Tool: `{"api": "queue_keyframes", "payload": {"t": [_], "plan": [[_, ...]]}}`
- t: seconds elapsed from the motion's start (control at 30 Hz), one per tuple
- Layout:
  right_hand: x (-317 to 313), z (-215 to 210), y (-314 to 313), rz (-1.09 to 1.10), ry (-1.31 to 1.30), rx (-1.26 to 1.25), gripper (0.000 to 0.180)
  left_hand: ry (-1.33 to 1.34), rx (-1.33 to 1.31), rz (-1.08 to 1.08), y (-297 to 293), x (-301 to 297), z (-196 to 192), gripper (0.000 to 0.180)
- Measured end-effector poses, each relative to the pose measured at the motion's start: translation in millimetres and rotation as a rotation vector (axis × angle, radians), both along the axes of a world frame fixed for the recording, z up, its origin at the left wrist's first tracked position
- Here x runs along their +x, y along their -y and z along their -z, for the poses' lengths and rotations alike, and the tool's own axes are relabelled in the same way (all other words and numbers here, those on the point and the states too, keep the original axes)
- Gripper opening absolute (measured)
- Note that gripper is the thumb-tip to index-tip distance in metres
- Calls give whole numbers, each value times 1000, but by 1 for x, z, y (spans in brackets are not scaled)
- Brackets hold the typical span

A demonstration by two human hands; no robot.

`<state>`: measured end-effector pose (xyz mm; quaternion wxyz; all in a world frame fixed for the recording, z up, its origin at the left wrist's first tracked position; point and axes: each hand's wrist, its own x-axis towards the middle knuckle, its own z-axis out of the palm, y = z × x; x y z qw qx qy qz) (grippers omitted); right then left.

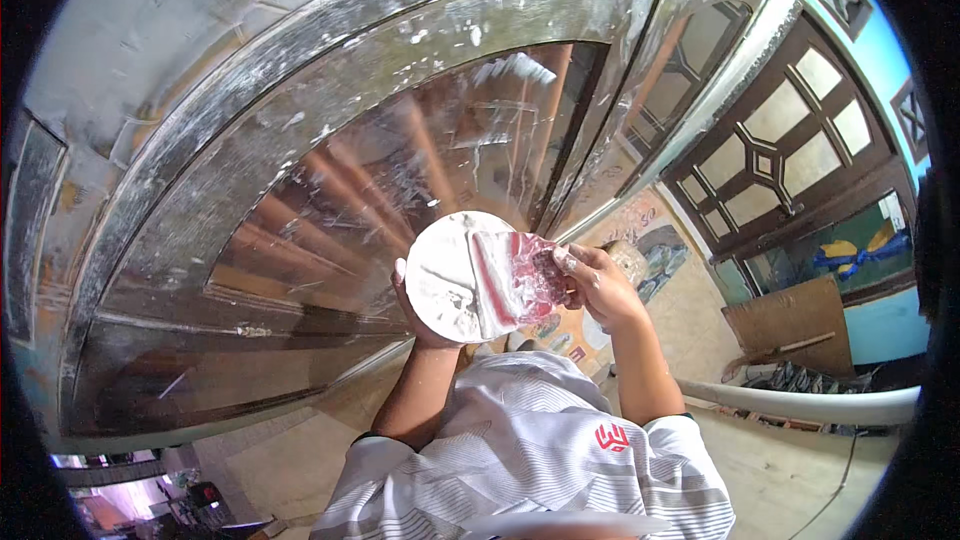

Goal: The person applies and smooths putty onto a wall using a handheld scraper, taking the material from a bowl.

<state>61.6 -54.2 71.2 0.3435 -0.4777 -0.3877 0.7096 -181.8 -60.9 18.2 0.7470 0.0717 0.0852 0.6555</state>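
Observation:
In front of my chest, a round white plate (437,258) bears a layer of white paste. My left hand (418,320) grips it from the left and below, with most of the fingers hidden under it. A flat red scraper (520,280), smeared with the same white paste, rests its left edge on the plate's paste. My right hand (597,287) pinches the scraper's right end between thumb and fingers. White smears show on the right fingers.
A dark-framed glass panel (480,130) spattered with white stands ahead. A brown door (790,140) with pale panes is at the right. Below it leans a brown board (795,325). A white pipe (800,400) runs across the lower right. A printed sheet (660,265) lies on the floor.

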Motion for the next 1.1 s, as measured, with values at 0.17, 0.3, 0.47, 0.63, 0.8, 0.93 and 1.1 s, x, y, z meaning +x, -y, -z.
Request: {"api": "queue_keyframes", "payload": {"t": [0.17,0.3,0.47,0.63,0.8,0.93,1.1], "plan": [[-22,7,-7,60,73,-60,42,4,4,-66,13,-14,8,88],[-24,30,-21,40,-200,24,56,-20,-5,-49,19,-23,10,85],[-40,26,-7,9,-58,-20,65,16,-76,-115,24,-31,19,86],[-46,26,-3,-24,-45,39,32,65,34,-80,27,-32,13,87],[-57,12,-10,-54,-110,35,18,-31,-74,-136,30,-33,22,90],[-61,3,-19,-119,-2,78,25,-35,-69,-131,27,-27,20,89],[-48,5,-32,-114,-5,102,22,115,147,-63,26,-25,20,83]]}}
